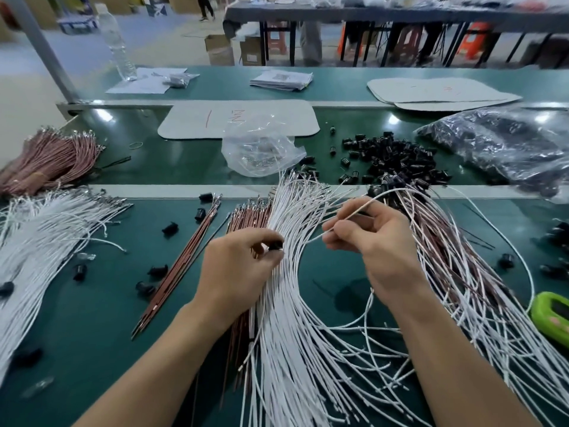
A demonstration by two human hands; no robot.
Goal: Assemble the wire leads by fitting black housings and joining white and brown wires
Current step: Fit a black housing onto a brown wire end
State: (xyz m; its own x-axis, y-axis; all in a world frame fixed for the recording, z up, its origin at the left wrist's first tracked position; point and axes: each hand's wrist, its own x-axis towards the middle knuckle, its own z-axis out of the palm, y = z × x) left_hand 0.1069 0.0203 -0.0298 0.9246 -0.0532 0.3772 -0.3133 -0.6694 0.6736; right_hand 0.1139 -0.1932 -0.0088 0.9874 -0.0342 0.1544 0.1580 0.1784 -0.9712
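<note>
My left hand [240, 266] pinches a small black housing [275, 245] between thumb and fingers, above the bundle of white wires [295, 318]. My right hand [369, 238] pinches a white wire [351, 215] whose free end points toward the housing, a short gap apart. A row of brown wires [252, 212] lies behind my left hand. A pile of black housings [397, 160] sits at the back right. Joined white and brown leads [455, 272] fan out to the right.
Loose housings [171, 228] dot the green mat. More white wires [46, 229] and a pink-brown bundle [52, 161] lie at left. A clear bag [261, 149], a dark bag [505, 143], a green object [551, 312] and a water bottle [118, 44] stand around.
</note>
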